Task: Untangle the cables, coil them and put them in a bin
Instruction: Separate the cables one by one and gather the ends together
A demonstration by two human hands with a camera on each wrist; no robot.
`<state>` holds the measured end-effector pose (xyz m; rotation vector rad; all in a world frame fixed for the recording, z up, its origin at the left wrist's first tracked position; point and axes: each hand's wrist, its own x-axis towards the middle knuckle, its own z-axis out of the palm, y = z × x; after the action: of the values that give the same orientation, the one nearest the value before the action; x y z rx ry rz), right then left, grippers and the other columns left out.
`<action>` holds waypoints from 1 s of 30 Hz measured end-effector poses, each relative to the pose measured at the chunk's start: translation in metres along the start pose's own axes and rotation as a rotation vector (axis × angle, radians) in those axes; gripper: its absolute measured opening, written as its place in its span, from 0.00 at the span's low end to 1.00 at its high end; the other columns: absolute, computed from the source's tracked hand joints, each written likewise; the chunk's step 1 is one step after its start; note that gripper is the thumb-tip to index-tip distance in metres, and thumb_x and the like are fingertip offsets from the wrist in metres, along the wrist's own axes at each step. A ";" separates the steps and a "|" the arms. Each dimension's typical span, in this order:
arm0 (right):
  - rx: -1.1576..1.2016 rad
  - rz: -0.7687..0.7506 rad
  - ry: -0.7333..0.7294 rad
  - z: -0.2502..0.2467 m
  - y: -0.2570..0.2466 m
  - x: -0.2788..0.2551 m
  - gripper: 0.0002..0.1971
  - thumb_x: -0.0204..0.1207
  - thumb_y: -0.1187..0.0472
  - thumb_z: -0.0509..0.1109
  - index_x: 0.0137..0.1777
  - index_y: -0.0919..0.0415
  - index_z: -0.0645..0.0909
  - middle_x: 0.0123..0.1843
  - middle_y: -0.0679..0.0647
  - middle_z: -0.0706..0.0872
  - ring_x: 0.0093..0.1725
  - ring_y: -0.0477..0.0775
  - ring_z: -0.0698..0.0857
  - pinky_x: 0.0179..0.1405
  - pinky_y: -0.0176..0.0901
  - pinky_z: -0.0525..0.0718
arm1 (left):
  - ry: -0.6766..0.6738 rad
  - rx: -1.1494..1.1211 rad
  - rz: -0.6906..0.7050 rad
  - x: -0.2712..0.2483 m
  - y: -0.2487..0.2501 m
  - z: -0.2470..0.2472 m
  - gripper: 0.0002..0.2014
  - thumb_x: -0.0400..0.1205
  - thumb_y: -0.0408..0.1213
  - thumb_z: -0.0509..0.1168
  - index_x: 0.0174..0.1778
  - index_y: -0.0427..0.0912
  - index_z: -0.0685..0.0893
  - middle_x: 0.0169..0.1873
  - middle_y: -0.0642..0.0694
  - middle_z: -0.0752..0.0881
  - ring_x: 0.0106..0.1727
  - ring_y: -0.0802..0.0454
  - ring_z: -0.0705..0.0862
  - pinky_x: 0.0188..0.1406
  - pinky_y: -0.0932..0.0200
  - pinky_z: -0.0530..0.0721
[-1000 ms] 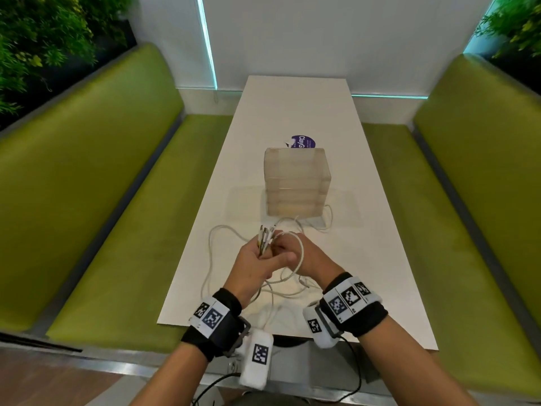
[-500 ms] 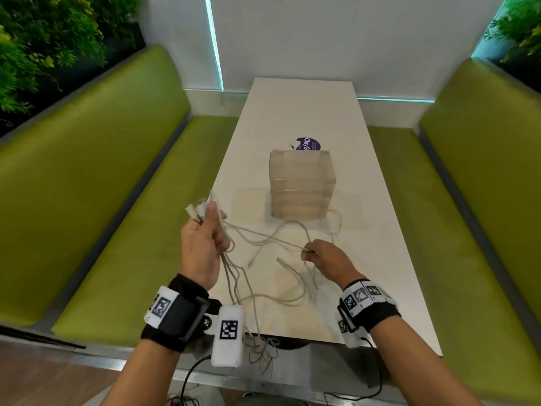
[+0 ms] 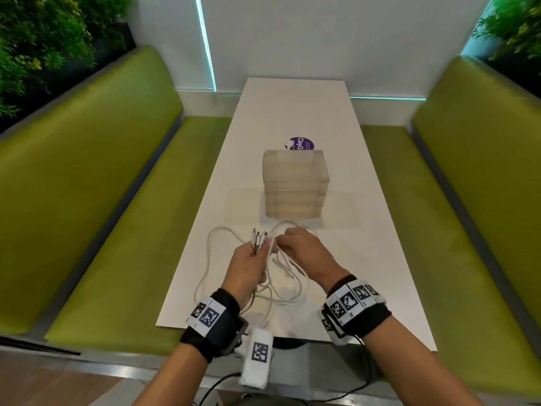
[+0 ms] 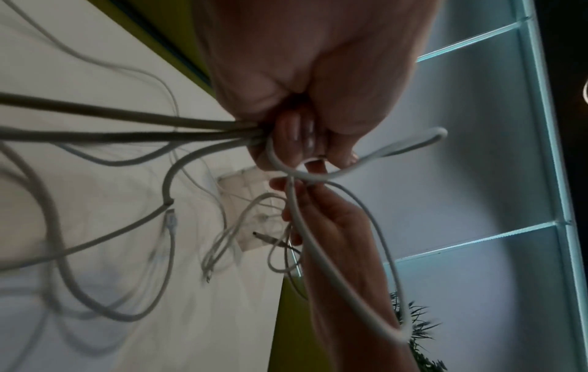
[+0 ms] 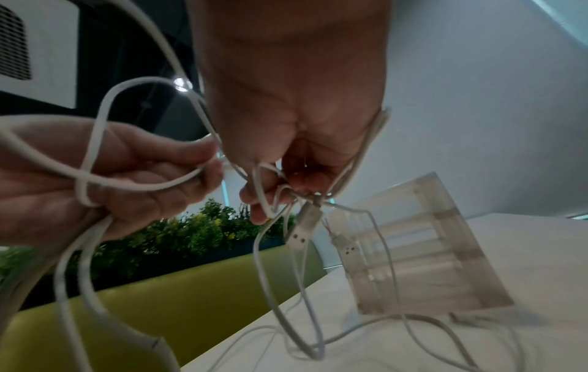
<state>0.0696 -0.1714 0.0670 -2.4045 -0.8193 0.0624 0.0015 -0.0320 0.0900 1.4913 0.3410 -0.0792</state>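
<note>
A tangle of white cables (image 3: pixel 281 284) lies on the near end of the white table (image 3: pixel 295 112) and hangs between both hands. My left hand (image 3: pixel 250 265) grips a bundle of cable ends, and their metal plugs (image 3: pixel 259 238) stick up above the fist. In the left wrist view the strands (image 4: pixel 133 131) run out of that fist (image 4: pixel 299 136). My right hand (image 3: pixel 303 249) pinches thin strands right beside the left hand; a plug (image 5: pixel 305 226) dangles below its fingers (image 5: pixel 270 201). The clear plastic bin (image 3: pixel 295 183) stands just behind the hands.
Green benches (image 3: pixel 96 183) flank the table on both sides. A round purple sticker (image 3: pixel 301 143) lies behind the bin. One cable loop (image 3: pixel 210 250) reaches toward the table's left edge. Plants (image 3: pixel 44 39) fill the upper corners.
My left hand had swung out left and up with the plug bundle; it is now back at the middle, close against my right hand, which has risen to meet it.
</note>
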 end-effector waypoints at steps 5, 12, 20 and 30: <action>-0.004 -0.044 0.057 0.006 -0.008 0.002 0.11 0.77 0.60 0.63 0.46 0.63 0.86 0.43 0.61 0.84 0.47 0.61 0.79 0.47 0.48 0.74 | -0.048 0.041 -0.048 0.001 0.004 0.002 0.14 0.83 0.41 0.66 0.32 0.40 0.79 0.18 0.51 0.67 0.17 0.58 0.61 0.15 0.65 0.61; 0.010 -0.044 0.115 0.016 0.004 0.009 0.09 0.76 0.60 0.69 0.53 0.60 0.85 0.50 0.56 0.85 0.52 0.57 0.80 0.49 0.43 0.74 | -0.050 -0.045 -0.045 0.005 0.005 -0.011 0.12 0.84 0.38 0.63 0.36 0.39 0.75 0.21 0.49 0.63 0.22 0.54 0.58 0.17 0.63 0.59; -0.025 0.257 0.081 0.022 0.067 0.001 0.06 0.79 0.61 0.68 0.50 0.60 0.85 0.50 0.55 0.82 0.53 0.58 0.80 0.47 0.48 0.78 | -0.002 -0.141 -0.014 0.003 0.018 -0.041 0.16 0.85 0.36 0.61 0.29 0.41 0.74 0.15 0.56 0.63 0.16 0.59 0.59 0.16 0.65 0.58; -0.078 0.359 0.154 0.021 0.087 0.002 0.06 0.78 0.60 0.69 0.49 0.61 0.87 0.50 0.57 0.84 0.50 0.63 0.79 0.47 0.53 0.79 | 0.008 -0.215 0.030 -0.002 0.022 -0.050 0.20 0.86 0.34 0.59 0.25 0.43 0.75 0.16 0.56 0.61 0.16 0.60 0.57 0.14 0.67 0.58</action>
<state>0.1136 -0.2150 0.0017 -2.5663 -0.3200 -0.0146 -0.0034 0.0185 0.1094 1.2837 0.3228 -0.0118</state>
